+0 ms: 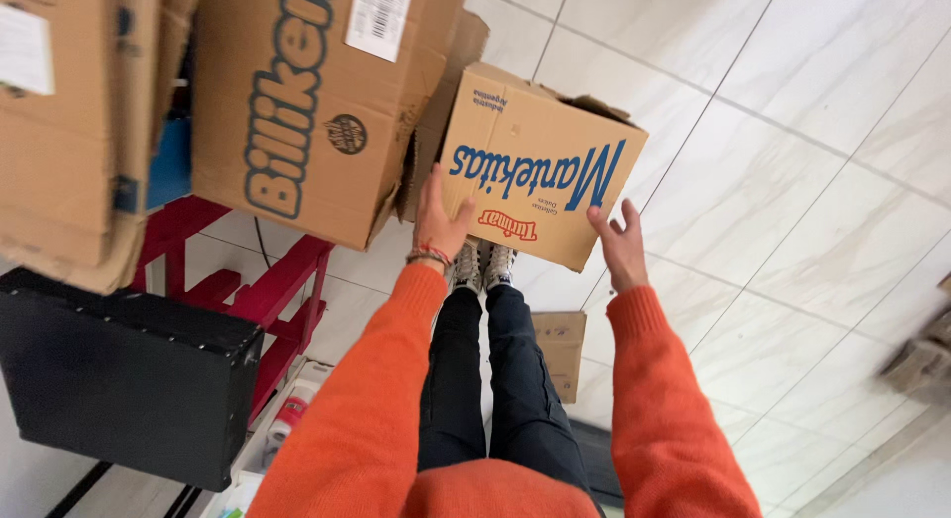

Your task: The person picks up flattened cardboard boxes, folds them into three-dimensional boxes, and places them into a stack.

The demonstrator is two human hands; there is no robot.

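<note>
While gripped, box (540, 166) between hands (530, 231)

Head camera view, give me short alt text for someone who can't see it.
A person in an orange sweater holds a cardboard box with blue lettering between the left hand and right hand, above a pale tiled floor. Bigger cardboard boxes sit on a red rack to the left.
</note>
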